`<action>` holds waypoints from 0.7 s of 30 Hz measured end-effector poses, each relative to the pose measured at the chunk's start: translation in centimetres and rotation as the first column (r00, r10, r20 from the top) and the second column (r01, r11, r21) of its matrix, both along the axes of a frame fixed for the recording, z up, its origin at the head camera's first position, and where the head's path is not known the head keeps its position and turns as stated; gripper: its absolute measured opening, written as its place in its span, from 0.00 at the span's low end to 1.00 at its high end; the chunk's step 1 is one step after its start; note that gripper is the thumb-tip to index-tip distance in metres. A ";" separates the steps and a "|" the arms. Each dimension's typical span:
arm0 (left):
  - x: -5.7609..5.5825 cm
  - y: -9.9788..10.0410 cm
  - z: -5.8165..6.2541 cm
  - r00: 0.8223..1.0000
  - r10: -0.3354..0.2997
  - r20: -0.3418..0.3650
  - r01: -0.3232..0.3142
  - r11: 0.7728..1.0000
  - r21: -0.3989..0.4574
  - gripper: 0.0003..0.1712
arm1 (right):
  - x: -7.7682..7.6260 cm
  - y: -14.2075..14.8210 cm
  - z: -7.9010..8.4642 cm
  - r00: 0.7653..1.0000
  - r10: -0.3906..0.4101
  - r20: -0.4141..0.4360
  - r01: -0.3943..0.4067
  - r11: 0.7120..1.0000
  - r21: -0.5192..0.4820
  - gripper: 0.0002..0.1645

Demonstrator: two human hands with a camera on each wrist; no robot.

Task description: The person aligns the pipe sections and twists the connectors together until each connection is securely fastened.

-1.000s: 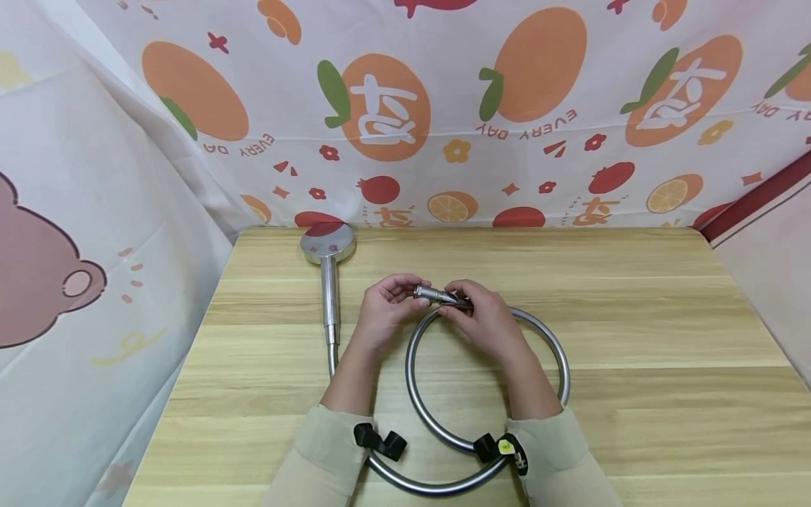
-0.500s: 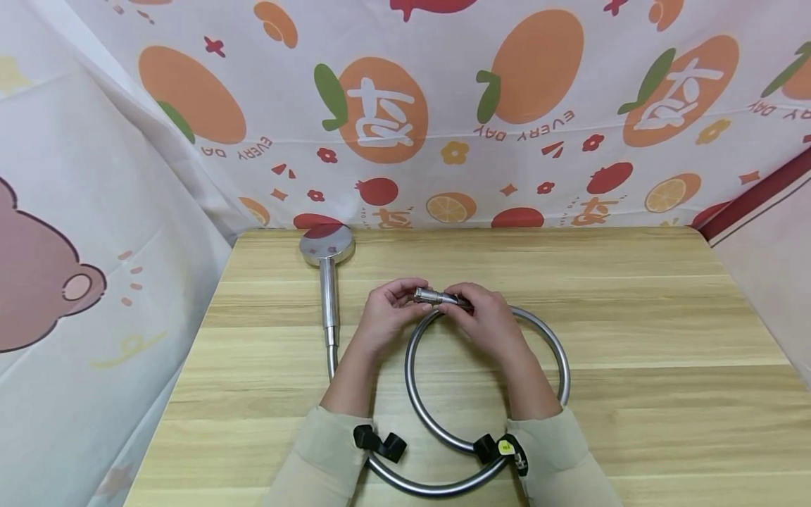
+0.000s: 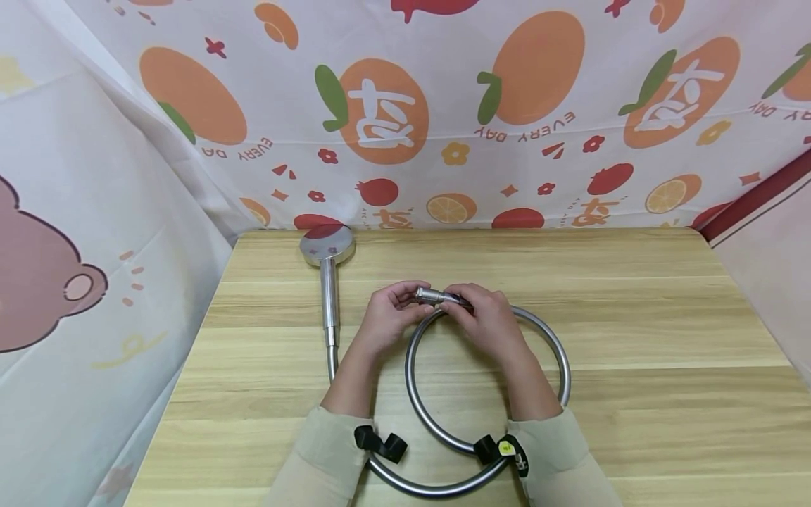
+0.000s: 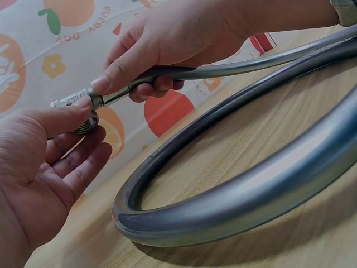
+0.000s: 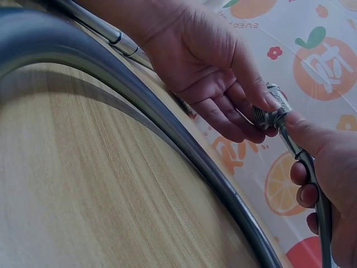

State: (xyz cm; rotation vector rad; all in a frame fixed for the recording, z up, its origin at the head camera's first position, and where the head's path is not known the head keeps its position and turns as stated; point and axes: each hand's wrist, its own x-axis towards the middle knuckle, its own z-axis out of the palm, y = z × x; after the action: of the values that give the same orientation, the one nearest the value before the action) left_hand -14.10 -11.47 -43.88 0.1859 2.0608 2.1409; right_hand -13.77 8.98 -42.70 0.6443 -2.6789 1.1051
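Observation:
In the head view, my left hand [image 3: 393,318] and right hand [image 3: 491,322] meet above the table. The left thumb and fingers pinch a small silver metal fitting [image 4: 70,101], whose threaded side port [image 5: 260,117] points toward the left fingers. My right hand grips the end of a grey shower hose [image 3: 413,359] just behind its metal ferrule [image 5: 288,140], its thumb reaching up to the fitting. Fitting and ferrule stand in one line, joined end to end. From there the hose loops on the table under both forearms.
A chrome shower head [image 3: 327,245] lies at the back left, its handle [image 3: 330,299] running into the hose's other end. The wooden table [image 3: 652,317] stretches to a fruit-print cloth [image 3: 456,169] behind; another cloth [image 3: 114,282] hangs at the left.
My left fingers and thumb have shifted slightly on the fitting, which has turned a little. The right hand, the hose loop and the shower head stay in place.

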 end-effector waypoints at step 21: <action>-0.1 0.0 -0.4 0.999 -0.014 -0.035 0.010 0.994 -0.112 0.21 | 0.2 0.1 -0.1 0.998 -0.012 0.065 0.017 0.997 -0.074 0.20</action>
State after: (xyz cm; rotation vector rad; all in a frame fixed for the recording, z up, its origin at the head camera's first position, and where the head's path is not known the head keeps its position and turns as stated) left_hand -14.19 -11.51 -44.27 0.2228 2.1869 2.0223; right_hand -13.59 9.09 -42.83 0.5849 -2.6765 1.2353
